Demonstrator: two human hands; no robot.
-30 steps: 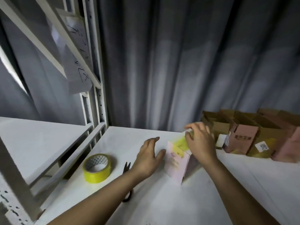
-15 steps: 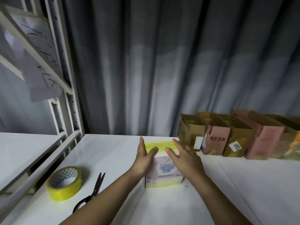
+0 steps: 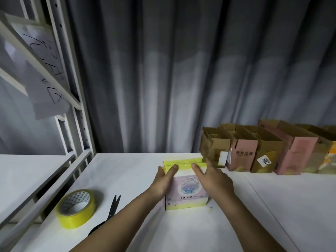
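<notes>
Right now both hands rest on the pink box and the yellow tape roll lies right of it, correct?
No. The head view shows the left hand and right hand on the pink box, but the yellow tape roll lies left of it.

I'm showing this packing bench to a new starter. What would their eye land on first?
The pink box banded with yellow tape, in the middle of the white table, the left hand against its left side and the right hand flat on top. Then the bright yellow tape roll and black scissors to its left, and the row of open cardboard boxes along the grey curtain at right.
</notes>
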